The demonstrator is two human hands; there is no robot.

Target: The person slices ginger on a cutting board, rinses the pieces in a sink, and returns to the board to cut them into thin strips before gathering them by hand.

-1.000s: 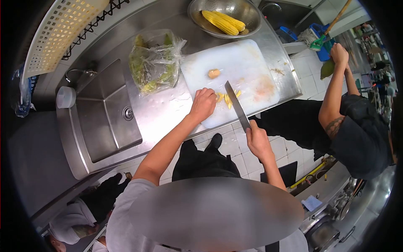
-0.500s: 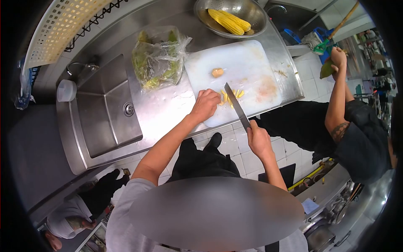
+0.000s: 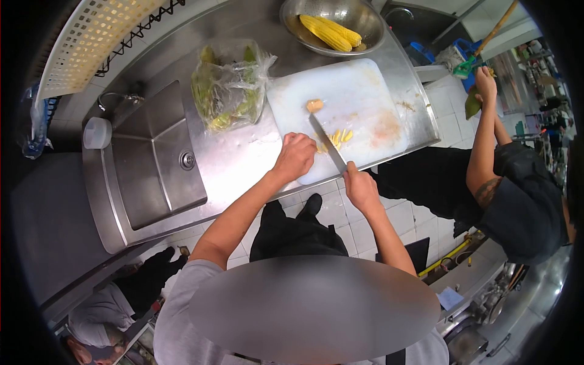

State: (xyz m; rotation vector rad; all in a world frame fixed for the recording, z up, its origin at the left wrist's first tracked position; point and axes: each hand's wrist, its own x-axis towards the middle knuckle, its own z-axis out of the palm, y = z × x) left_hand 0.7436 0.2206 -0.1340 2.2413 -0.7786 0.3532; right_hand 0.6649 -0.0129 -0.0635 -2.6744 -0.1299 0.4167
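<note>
A white cutting board (image 3: 359, 79) lies on the steel counter. My right hand (image 3: 362, 190) grips a long knife (image 3: 328, 142) by its handle, and the blade points up and left across the board. Its tip is close to a peeled, light brown chunk (image 3: 314, 106). Several thin yellow slices (image 3: 342, 136) lie just right of the blade. On the board's left edge rests my left hand (image 3: 296, 156), fingers curled in; what they hold, if anything, is hidden.
A plastic bag (image 3: 234, 85) of green produce is left of the board. Behind it, a steel bowl (image 3: 292, 27) holds yellow corn. A sink (image 3: 155, 158) is at the left. At the right, a co-worker (image 3: 517, 201) holds something green.
The knife and my right hand have moved left, bringing the blade nearer my left hand and the chunk. My left hand has shifted slightly down and left.
</note>
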